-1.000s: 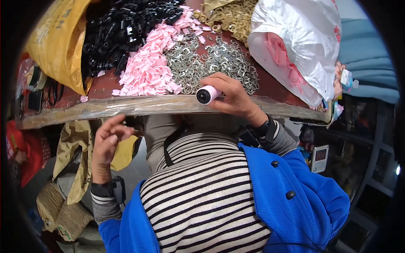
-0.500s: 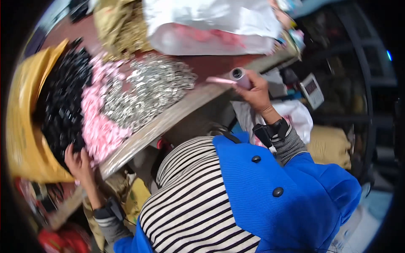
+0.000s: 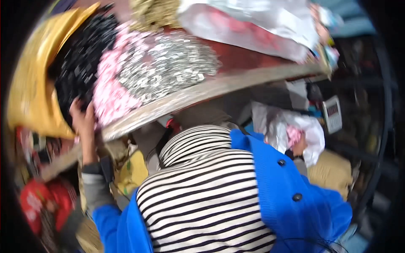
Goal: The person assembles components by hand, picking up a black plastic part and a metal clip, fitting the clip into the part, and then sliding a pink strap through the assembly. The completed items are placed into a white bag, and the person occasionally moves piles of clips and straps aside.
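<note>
My left hand [image 3: 84, 119] reaches over the table edge to the heap of small black pieces [image 3: 80, 59], fingers apart and partly blurred. Nothing shows held in it. Beside that heap lie small pink pieces [image 3: 112, 95] and a pile of shiny silver pieces [image 3: 168, 67], their exact kind blurred. On the right, below the table top, my right hand [image 3: 299, 146] is in a white plastic bag [image 3: 313, 141], at a pink bundle [image 3: 294, 135]. Its fingers are hidden, so its grip does not show.
A yellow sack [image 3: 33, 97] holds the black pieces at the left. A large white bag [image 3: 249, 27] and a gold sack [image 3: 156, 14] stand at the back. The wooden table edge [image 3: 168, 105] crosses before me. A calculator-like device [image 3: 333, 114] is at right; a person in red [image 3: 31, 200] is lower left.
My right hand has moved down from above the table edge into the white bag; the pale tube and pink strip it held are out of sight. My left hand stays by the black pieces.
</note>
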A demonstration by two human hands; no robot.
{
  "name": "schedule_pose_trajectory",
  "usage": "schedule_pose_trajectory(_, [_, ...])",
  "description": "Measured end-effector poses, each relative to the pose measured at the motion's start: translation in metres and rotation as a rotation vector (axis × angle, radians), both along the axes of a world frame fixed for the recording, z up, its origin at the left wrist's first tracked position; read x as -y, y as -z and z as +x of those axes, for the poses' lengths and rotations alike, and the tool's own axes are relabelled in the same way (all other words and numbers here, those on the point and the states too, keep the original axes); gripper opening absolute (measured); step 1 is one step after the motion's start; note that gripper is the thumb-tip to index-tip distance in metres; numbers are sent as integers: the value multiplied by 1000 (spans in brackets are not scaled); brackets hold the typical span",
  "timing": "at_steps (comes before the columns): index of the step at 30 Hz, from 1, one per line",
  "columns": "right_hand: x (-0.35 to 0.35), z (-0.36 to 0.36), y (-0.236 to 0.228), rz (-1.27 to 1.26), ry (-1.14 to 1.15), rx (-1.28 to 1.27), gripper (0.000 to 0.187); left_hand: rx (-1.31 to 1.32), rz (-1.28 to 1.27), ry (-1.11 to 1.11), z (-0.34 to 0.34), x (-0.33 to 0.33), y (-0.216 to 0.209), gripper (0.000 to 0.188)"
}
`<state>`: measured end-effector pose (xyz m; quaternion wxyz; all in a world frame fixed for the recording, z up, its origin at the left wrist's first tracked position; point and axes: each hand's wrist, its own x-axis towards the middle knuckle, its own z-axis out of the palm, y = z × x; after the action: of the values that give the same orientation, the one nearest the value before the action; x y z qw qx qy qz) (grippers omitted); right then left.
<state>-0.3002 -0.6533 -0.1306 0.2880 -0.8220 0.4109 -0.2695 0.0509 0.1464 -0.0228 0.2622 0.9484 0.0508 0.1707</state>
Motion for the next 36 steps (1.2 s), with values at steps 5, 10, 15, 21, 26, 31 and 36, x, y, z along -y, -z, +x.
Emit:
schedule_pose_trajectory(5, [-118,165,-82,80,169,69,47,-19,12,-96,-16,45,-32,44])
schedule_pose_trajectory(10, [-219,281,-157,65,-689,337,33,92,-55,-76,-25,35,-21,37])
schedule_pose_trajectory(15, [-348,353,-185,63,-1255,134,18,158,-483,-58,-26,32,-27,25])
schedule_pose_trajectory(21, [-454,411,-182,-188,-1676,-26,16,-178,-1514,152,-42,29,-41,17])
schedule_pose_trajectory(26, [-477,454,-157,-368,-1536,-9,14,-302,-1763,206,-53,49,-56,12])
schedule_pose_trajectory(31, [-490,467,-141,-450,-1444,-226,17,-285,-1783,295,-54,62,-40,10])
schedule_pose_trajectory(36, [-493,474,-128,-490,-1427,-141,14,-312,-1812,292,-52,74,-35,13])
